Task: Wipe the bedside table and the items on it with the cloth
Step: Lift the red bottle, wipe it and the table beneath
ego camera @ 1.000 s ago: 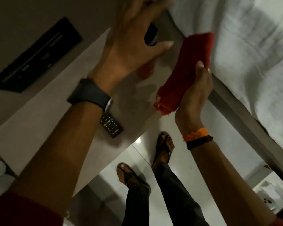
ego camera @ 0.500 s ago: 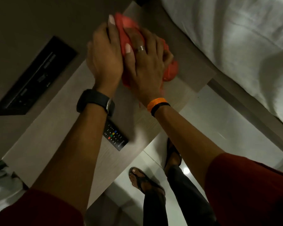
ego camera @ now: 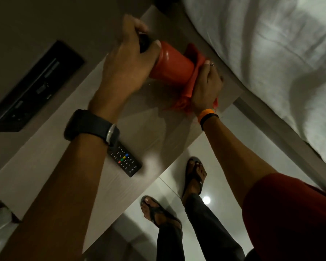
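At the far left a dark control panel [ego camera: 34, 85] is set into the wall, and the pale bedside table [ego camera: 51, 178] runs below it. A black remote control [ego camera: 125, 161] lies flat on the tabletop, partly under the left wrist with its black watch [ego camera: 91, 127]. The left hand [ego camera: 128, 66] is curled tightly round the dark cap end of a red bottle [ego camera: 171, 65], tipping it on a slant above the table. Just right of that, the red cloth [ego camera: 191, 80] is pressed against the bottle's base by the right hand [ego camera: 205, 85], fingers closed over the fabric, its loose tail trailing onto the tabletop. Further right sits the white bedding [ego camera: 271, 53].

The step in hand looks like wiping the bottle. To do it well, I would turn the bottle with the left hand while the cloth wraps the body and slides along its length (the base and neck included), keeping a firm hold so the smooth surface doesn't slip. The remote and the tabletop beneath the bottle likely need wiping too.
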Tool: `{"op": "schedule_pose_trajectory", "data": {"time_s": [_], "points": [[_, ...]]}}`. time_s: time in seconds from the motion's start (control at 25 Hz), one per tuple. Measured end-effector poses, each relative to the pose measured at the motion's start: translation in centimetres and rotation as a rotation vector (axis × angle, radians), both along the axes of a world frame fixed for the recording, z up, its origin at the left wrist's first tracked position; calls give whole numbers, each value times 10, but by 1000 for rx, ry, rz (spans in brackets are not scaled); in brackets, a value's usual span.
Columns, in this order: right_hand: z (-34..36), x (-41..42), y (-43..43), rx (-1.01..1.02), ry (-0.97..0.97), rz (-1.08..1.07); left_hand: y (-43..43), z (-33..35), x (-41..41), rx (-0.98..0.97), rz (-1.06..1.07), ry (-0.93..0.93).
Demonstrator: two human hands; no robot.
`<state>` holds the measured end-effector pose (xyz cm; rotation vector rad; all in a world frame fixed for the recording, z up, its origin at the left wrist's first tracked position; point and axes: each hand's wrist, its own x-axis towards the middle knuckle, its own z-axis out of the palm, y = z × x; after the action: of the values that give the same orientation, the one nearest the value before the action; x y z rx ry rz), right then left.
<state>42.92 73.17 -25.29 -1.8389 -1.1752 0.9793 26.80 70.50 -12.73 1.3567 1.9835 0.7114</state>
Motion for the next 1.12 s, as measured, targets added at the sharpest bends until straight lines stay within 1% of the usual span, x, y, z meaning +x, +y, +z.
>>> {"op": "schedule_pose_trajectory", "data": {"time_s": [0.04,0.12,0.2,0.24,0.28,0.32,0.4,0.48,0.52,0.56,0.6,0.64,0.68,0.8,0.84,0.92,0.96,1.04,1.12], "points": [[7,-2,2,0,27,-38,1,3,-4,-47,-63,-26],[19,-11,1,38,58,-114,-1,4,-7,-57,-48,-37],[31,-28,-6,139,154,-120,-2,5,-3,-13,90,-75],[40,-40,-15,204,197,-77,0,6,1,-8,167,-105],[45,-53,-26,279,193,-17,3,6,3,-24,238,-148],[49,-66,-38,368,156,62,7,8,3,-65,306,-217],[46,-78,-53,496,11,264,16,11,-2,-214,429,-384],[34,-69,-44,530,-179,363,13,8,-6,-369,514,-486],[28,-62,-35,522,-266,377,7,4,-8,-404,517,-515],[22,-55,-26,503,-332,373,0,-2,-10,-398,488,-543],[16,-48,-17,481,-358,355,-9,-8,-9,-355,435,-558],[13,-43,-11,464,-343,334,-19,-16,-9,-291,379,-551],[12,-40,-4,457,-305,315,-28,-22,-8,-215,313,-494],[16,-35,16,443,-185,259,-38,-32,2,29,142,-172],[16,-31,23,403,-152,234,-36,-33,4,103,126,-91],[11,-17,37,256,-84,181,-24,-30,8,227,81,60],[7,-10,43,161,-24,160,-18,-27,9,265,59,118],[4,1,54,-3,107,128,-8,-23,10,249,84,180],[8,1,59,-48,130,57,-3,-22,10,174,168,229]]}}
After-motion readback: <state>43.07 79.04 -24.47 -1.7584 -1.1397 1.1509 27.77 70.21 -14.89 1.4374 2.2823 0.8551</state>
